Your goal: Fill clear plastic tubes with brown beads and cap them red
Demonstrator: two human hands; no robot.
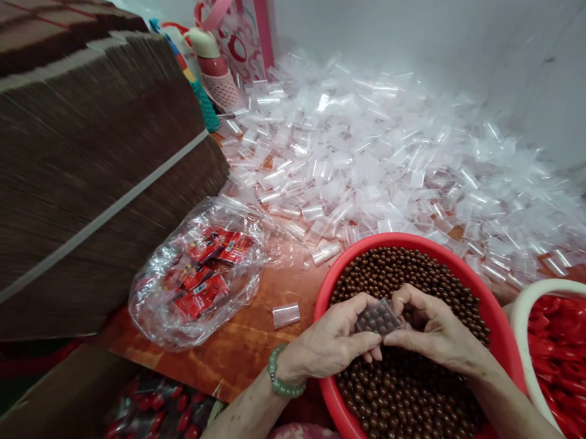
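At the far left of your work area, a large brown stack (85, 156) bound by a pale strap (99, 219) leans beside the table (239, 351), above red pieces in clear wrapping (155, 412) lying below the table's near edge. Next to the stack, an open clear plastic bag (153, 304) holds red printed packets (203, 297), while a pink bottle with a cream cap (215, 68) stands behind, near a pink patterned bag (241, 30). A single clear sleeve (286, 315) lies on the bare tabletop, between the plastic bag and your left hand (336, 336), which wears a green bead bracelet (275, 382). Your left grip is narrow, thumb and fingers closed on the left side of a small clear packet (379, 317) of round brown balls, held over a red basin (400, 239). Your right hand (432, 325) closes an equally narrow grip on the packet's other side, fingertips at its edge. More glossy brown balls (401, 399) fill the basin beneath both hands. Behind it, a broad heap of clear sleeves (375, 158) spreads along the pale wall (430, 43). At far right, a white-rimmed tub (518, 323) beside the basin holds shiny red pieces (565, 365).
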